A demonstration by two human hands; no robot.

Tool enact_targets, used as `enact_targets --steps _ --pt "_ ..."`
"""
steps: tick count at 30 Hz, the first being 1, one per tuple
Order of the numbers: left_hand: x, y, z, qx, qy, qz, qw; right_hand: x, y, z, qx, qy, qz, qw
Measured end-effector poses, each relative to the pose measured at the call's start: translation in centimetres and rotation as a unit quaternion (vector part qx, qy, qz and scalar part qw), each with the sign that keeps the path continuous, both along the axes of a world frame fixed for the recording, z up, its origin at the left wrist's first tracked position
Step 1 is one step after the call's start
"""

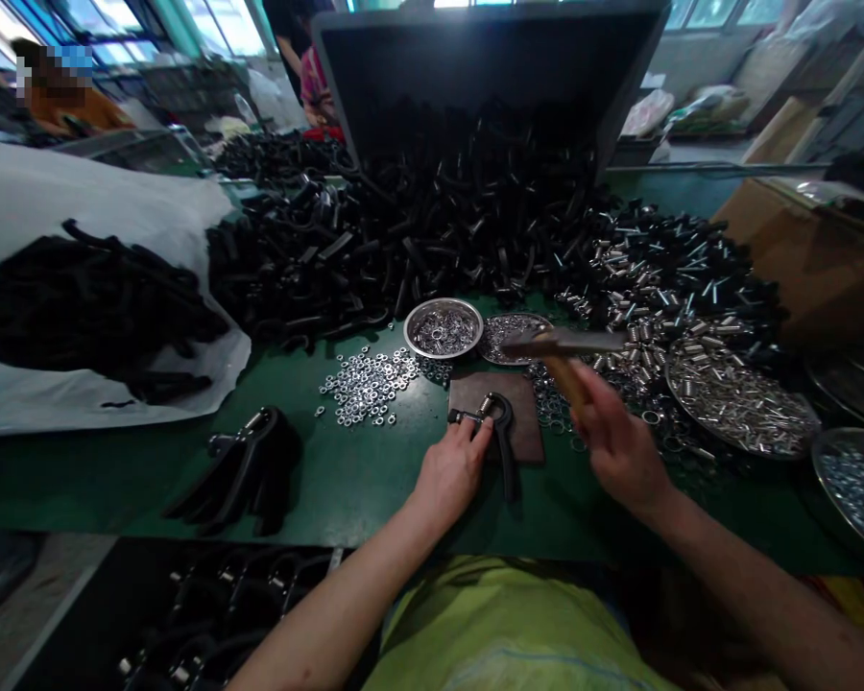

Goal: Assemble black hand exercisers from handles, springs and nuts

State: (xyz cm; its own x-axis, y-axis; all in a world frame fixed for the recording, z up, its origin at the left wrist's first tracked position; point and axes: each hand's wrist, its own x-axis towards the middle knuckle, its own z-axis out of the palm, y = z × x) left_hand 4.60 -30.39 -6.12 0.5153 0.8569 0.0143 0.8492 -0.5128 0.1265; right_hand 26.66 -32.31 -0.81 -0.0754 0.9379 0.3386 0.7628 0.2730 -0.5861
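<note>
My left hand (455, 472) presses its fingers on a black curved clamp-like part (505, 440) with a small metal spring at its top. The part lies on a square brown plate (528, 413) on the green table. My right hand (623, 451) is wrapped round the wooden handle of a hammer (567, 369), raised to the right of the plate. The hammer's metal head hangs above the plate's upper edge, near a dish of small metal pieces (504, 336). A round metal bowl of rings (444, 329) stands just behind the plate.
Loose nuts (367, 386) lie left of the plate. Black assembled parts (249, 470) are stacked at the left. Black parts (403, 240) heap at the back; springs and a tray of pins (741, 393) are right, beside a cardboard box (806, 259). People work behind.
</note>
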Motion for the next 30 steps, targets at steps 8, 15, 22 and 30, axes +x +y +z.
enact_targets --steps 8,15,22,30 --pt "-0.1 -0.1 -0.1 -0.005 -0.028 0.001 1.0 -0.8 0.9 1.0 -0.009 -0.065 -0.004 0.998" --pt "-0.2 -0.3 -0.4 0.003 -0.065 0.024 0.998 -0.7 1.2 -3.8 -0.145 -0.194 0.044 0.969" --pt "-0.5 -1.0 -2.0 0.021 -0.179 0.089 0.979 -0.8 -1.1 1.3 -0.073 -0.035 0.058 0.995" --pt "-0.3 -0.7 -2.2 0.035 -0.181 0.105 0.977 -1.1 -2.8 -0.4 -0.11 -0.176 0.11 0.972"
